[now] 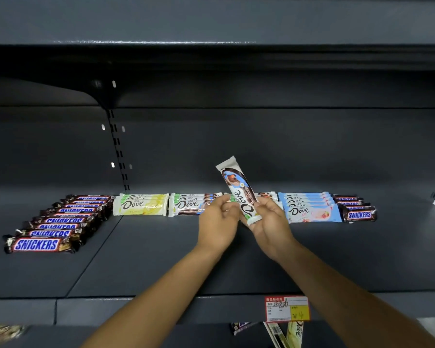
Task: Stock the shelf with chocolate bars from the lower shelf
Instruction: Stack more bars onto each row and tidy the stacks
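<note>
Right hand (268,219) fingers clamped on chocolate bar (237,189), held upright (likely orienting for row); left hand (217,217) fingers curled loosely, touching bar's edge.

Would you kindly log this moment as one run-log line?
phase: placing | right hand: holds Dove bar tilted | left hand: touching bar | shelf: rows at back

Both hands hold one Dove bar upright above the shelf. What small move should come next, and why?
Probably tip the Dove bar flat and lay it on the white-and-brown Dove stack just behind the left hand. The wrapper looks the same as that stack's, and the right hand grips its lower end, so it is free to swing down.
</note>
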A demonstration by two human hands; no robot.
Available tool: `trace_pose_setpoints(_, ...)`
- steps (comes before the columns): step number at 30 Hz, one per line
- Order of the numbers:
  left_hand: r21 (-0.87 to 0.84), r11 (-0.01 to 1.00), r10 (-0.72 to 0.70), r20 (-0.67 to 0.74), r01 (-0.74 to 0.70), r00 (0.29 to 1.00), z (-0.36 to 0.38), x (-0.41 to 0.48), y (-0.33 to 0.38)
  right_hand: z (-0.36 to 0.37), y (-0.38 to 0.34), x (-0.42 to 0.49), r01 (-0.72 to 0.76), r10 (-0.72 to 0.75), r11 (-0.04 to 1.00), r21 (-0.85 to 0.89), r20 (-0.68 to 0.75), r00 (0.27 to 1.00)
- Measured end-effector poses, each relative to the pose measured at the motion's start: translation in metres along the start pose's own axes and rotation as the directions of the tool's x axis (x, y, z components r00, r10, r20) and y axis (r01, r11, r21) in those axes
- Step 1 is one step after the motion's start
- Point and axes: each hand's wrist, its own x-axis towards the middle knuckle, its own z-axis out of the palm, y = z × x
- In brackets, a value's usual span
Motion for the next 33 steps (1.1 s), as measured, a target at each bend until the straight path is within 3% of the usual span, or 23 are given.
trace_pose_setpoints(3,-0.005,0.999,0.048,-0.033,-0.049,0.998,0.007,-0.003,0.004,-0.002,0.013,-0.001,-0.016,0.019,0.999,-0.052,0.044,0.999)
trace_pose_setpoints(6,0.099,0.994,0.052,-0.112,-0.041,0.992,0.006,0.003,-0.004,-0.004,0.019,-0.006,0.033,-0.005,0.983,-0.182,0.153,0.988)
trace_pose_setpoints(14,0.324,0.941,0.115,-0.052,-0.092,0.992,-0.012,0.02,-0.006,-0.005,0.026,-0.004,0.124,-0.025,0.887,-0.446,0.221,0.975)
trace_pose_setpoints(17,0.465,0.868,0.22,-0.045,-0.175,0.974,-0.029,0.031,-0.006,-0.001,0.023,-0.002,0.2,-0.087,0.745,-0.636,0.205,0.975)
trace_pose_setpoints(21,0.765,0.582,0.307,0.109,-0.277,0.945,-0.055,0.05,-0.021,0.003,0.02,0.008,0.302,-0.254,0.538,-0.787,0.19,0.948)
trace_pose_setpoints(25,0.864,0.357,0.261,0.273,-0.355,0.926,-0.071,0.064,-0.038,0.011,0.026,0.02,0.377,-0.336,0.327,-0.867,0.266,0.904)
trace_pose_setpoints(29,0.868,0.27,0.223,0.365,-0.417,0.904,-0.074,0.071,-0.046,0.024,0.039,0.035,0.468,-0.33,0.077,-0.881,0.42,0.846)
trace_pose_setpoints(33,0.858,0.268,0.207,0.394,-0.439,0.896,-0.074,0.075,-0.055,0.038,0.052,0.05,0.522,-0.274,-0.163,-0.837,0.547,0.791)
